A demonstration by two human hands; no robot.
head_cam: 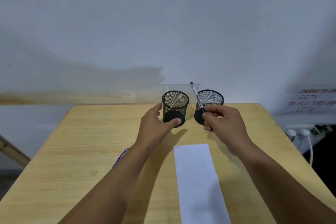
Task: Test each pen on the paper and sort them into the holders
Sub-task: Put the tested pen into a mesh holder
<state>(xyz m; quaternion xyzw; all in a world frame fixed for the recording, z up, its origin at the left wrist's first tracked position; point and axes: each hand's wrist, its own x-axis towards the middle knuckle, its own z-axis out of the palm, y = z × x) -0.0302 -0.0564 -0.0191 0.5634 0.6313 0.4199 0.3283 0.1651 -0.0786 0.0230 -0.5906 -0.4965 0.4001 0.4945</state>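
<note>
Near the middle of the frame, 2 black mesh holders stand side by side at the far end of the wooden tabletop [76, 151], close to the pale wall. The left holder [175, 105] stands upright, and the left hand [156, 122] cups it from its left side, thumb curled across the solid base at the front and fingers reaching round the far side, so the hand grips the holder. The right holder [209, 104] sits just right of it, a narrow gap between them, and seems tilted a little toward the camera; its lower front is partly hidden by the right hand [223, 123]. That hand pinches a clear-barrelled pen [197, 98] with a dark grip between thumb and curled fingers, low on the barrel. The pen slants up and to the left, its upper end rising above the rim of the right holder and crossing in front of that holder's left edge; whether it touches the rim cannot be told. In the lower centre, a long white strip of paper [198, 183] lies flat on the tabletop, with a tiny mark at its upper left corner. Left of centre, a blue pen [121, 156] lies on the tabletop, mostly hidden behind the left forearm. At the right edge, a handwritten sign [312, 102] leans above a white power strip [298, 130].
</note>
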